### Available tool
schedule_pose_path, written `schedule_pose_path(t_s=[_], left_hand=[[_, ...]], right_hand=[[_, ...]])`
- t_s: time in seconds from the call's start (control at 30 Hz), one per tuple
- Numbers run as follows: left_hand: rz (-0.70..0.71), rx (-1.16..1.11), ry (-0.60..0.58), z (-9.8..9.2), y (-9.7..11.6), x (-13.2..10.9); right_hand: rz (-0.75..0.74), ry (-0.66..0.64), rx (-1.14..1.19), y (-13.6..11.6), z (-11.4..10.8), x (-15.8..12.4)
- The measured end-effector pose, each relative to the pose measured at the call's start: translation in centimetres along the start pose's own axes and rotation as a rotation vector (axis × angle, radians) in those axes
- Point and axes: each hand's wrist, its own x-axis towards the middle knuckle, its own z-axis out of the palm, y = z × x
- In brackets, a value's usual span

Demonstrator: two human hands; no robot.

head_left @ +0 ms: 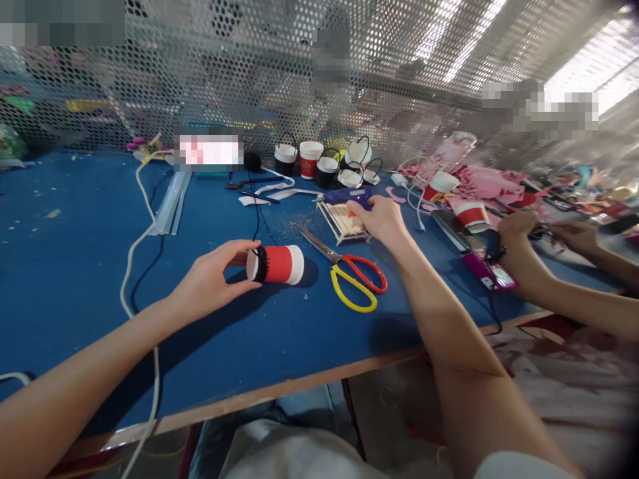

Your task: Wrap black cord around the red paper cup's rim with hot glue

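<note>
My left hand [217,273] grips a red and white paper cup [280,264] lying on its side, fingers and thumb at its base end. Black yarn [260,263] is wound round that end, and a strand runs back to a dark ball of yarn [252,161]. My right hand [383,219] is closed round a blue glue gun [344,195] with an orange trigger, its nozzle pointing left. Under the gun sits a small wooden slatted rack [342,219]. Between my hands lie scissors [344,266] with one red and one yellow handle, blades apart.
Several small cups [327,171] with dark handles stand at the back by the mesh panel [279,80]. Clear glue sticks [172,203] and a white cable [130,266] lie at left. At right, a co-worker's hands [519,229] are near another red cup [472,216] and a purple box [488,271].
</note>
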Motion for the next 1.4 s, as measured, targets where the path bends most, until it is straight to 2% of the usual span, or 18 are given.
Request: schedule_pose_path(t_s=[0.13,0.2,0.3,0.37,0.4,0.47,0.53,0.6,0.67,0.7,0.77,0.83,0.97,1.1,1.23,1.4], left_hand=[[0.048,0.051,0.006,0.0,-0.1,0.1],[0.067,0.086,0.005,0.0,-0.1,0.1],[0.095,0.14,0.005,0.0,0.0,0.0],[0.133,0.177,0.002,0.0,0.3,-0.1],[0.158,0.199,-0.001,0.1,0.4,-0.1],[0.219,0.25,-0.005,0.2,0.8,-0.2],[0.275,0.297,-0.006,0.3,1.1,-0.3],[0.317,0.335,-0.006,0.4,1.3,-0.4],[0.34,0.367,-0.008,0.5,1.4,-0.4],[0.346,0.38,-0.007,0.5,1.4,-0.5],[0.344,0.388,-0.004,0.5,1.3,-0.5],[0.301,0.334,-0.012,0.5,1.2,-0.6],[0.144,0.065,-0.027,0.6,1.1,-0.6],[0.062,-0.079,-0.083,0.7,1.0,-0.5],[0.047,-0.142,-0.102,0.9,0.9,-0.4],[0.028,-0.174,-0.142,1.1,1.0,-0.5]], right_hand=[[0.105,-0.019,-0.185,0.8,1.1,0.3],[0.111,0.014,-0.259,0.8,1.3,0.1],[-0.015,0.17,-0.259,-0.1,0.9,-0.9],[-0.17,0.204,-0.126,-1.6,0.5,-2.0],[-0.253,0.142,-0.019,-2.6,0.3,-2.7],[-0.399,-0.112,0.211,-5.0,0.2,-3.9],[-0.492,-0.391,0.369,-7.5,0.6,-4.9],[-0.538,-0.607,0.479,-9.7,1.2,-5.5],[-0.591,-0.751,0.548,-11.4,1.8,-5.9],[-0.606,-0.775,0.584,-12.0,2.1,-6.1],[-0.597,-0.746,0.678,-12.6,2.4,-6.2],[-0.543,-0.662,0.778,-12.5,2.4,-6.2],[-0.48,-0.532,0.879,-11.2,1.7,-5.9],[-0.425,-0.52,0.943,-10.2,1.1,-5.7],[-0.361,-0.525,0.937,-9.8,1.3,-5.5],[-0.4,-0.474,0.914,-9.6,1.9,-5.4]])
